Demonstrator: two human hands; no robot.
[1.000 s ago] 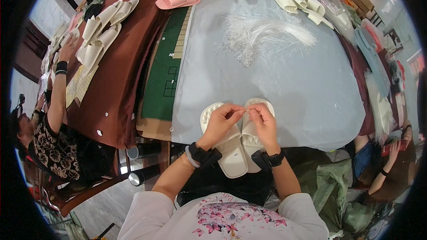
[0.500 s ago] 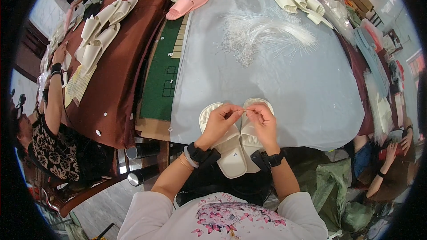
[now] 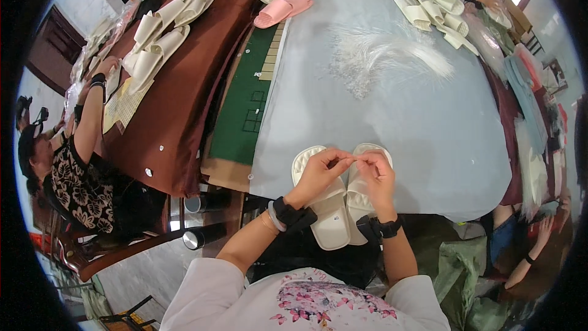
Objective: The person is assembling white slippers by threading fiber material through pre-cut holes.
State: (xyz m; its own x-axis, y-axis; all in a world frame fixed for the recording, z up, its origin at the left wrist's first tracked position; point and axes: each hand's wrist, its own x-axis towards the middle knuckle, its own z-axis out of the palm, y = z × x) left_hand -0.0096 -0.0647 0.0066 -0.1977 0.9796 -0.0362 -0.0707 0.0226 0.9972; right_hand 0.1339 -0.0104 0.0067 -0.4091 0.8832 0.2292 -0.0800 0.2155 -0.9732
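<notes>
A pair of cream slippers lies side by side at the table's near edge, the left slipper (image 3: 331, 228) and the right slipper (image 3: 357, 214) with their heel ends overhanging it. Above them, my left hand (image 3: 324, 173) and my right hand (image 3: 376, 179) meet at the fingertips. Both hands are closed in a pinch. Whatever lies between the fingers is too small to make out. Farther up the table is a fanned bundle of thin clear plastic strands (image 3: 392, 58), apart from my hands.
A pale blue sheet (image 3: 380, 122) covers my table. Cream slippers (image 3: 436, 9) are heaped at the far right, with a pink slipper (image 3: 283, 11) at the far left. More slippers (image 3: 153, 43) lie on the brown-covered table (image 3: 177, 104), where a person (image 3: 79, 178) works. A green board (image 3: 242, 110) separates the tables.
The whole view has shifted slightly; my hands remain pinched together over the slippers. Another person's hand appears beside the pink slipper. Slippers at the far middle edge are gone, and the far-right heap looks larger.
</notes>
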